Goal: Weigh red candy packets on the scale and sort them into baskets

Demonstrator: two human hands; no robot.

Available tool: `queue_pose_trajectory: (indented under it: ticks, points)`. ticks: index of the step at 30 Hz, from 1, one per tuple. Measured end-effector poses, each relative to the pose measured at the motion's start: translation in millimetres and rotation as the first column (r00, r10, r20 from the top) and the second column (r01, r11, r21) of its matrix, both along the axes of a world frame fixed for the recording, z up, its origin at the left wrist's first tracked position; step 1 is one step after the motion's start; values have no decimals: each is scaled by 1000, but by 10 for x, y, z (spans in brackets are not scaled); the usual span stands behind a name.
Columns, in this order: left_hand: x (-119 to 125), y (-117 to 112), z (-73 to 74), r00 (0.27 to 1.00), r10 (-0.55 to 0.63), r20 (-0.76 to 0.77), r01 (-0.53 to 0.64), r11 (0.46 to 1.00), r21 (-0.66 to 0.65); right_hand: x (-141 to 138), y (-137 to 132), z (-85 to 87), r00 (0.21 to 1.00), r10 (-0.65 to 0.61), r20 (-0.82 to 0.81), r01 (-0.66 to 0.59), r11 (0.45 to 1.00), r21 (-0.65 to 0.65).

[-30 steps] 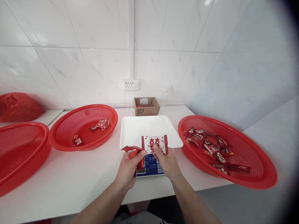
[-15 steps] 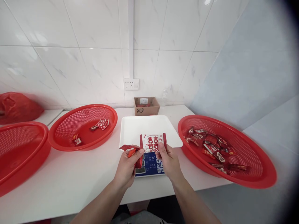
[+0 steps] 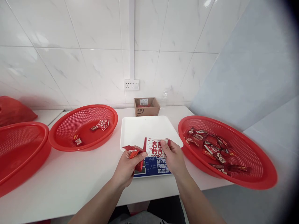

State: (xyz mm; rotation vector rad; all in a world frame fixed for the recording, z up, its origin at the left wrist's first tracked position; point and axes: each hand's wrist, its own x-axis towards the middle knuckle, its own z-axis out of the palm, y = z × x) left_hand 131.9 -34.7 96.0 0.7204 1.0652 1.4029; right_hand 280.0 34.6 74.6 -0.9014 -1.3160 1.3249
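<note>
Change: since half a second ago, the packet has shifted slightly right, and its face has gone from nearly square-on to tilted. The right hand has moved right, with its thumb now near the packet's far right corner. More of the keypad shows as a result. Judged from this, the handling of the packet is under way and it has not been set down.

Hand state: the right hand is narrow, pinching the packet with the thumb in front and the other fingers mostly hidden behind. The left hand is closed on a bunch of red packets; their count cannot be told. Its thumb meets the packet's near left corner.

Packet position: in the air between the hands, over the near part of the scale's pan.

Edges: the near edge of the table passes below the forearms. The right basket projects beyond that edge, and its left rim sits close against the pan's right corner. The box stands just beyond the pan's far edge.

Open room: above the pan, and over the table between the middle basket and the scale. Side clearance is tighter on the right.
</note>
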Motion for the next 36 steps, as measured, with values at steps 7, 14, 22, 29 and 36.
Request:
queue_pose_trajectory:
  ticks: [7, 14, 22, 29, 36]
  points:
    - [12, 18, 12, 998, 33, 52, -32, 999, -20, -26, -22, 50, 999, 26, 44, -24, 999, -31]
    - [-92, 57, 35, 988, 144, 61, -139, 987, -81, -85, 403, 141, 983, -64, 169, 63, 998, 10]
    - [-136, -22, -9, 982, -135, -130, 120, 986, -116, -130, 303, 174, 917, -72, 391, -39, 963, 268]
    - [-26, 11, -129, 887, -368, -278, 328, 927, -180, -138, -76, 275, 832, 363, 420, -466, 868, 172]
    - [8, 34, -62, 978, -205, 27, 207, 970, -129, -121, 50, 137, 965, 258, 38, -255, 965, -63]
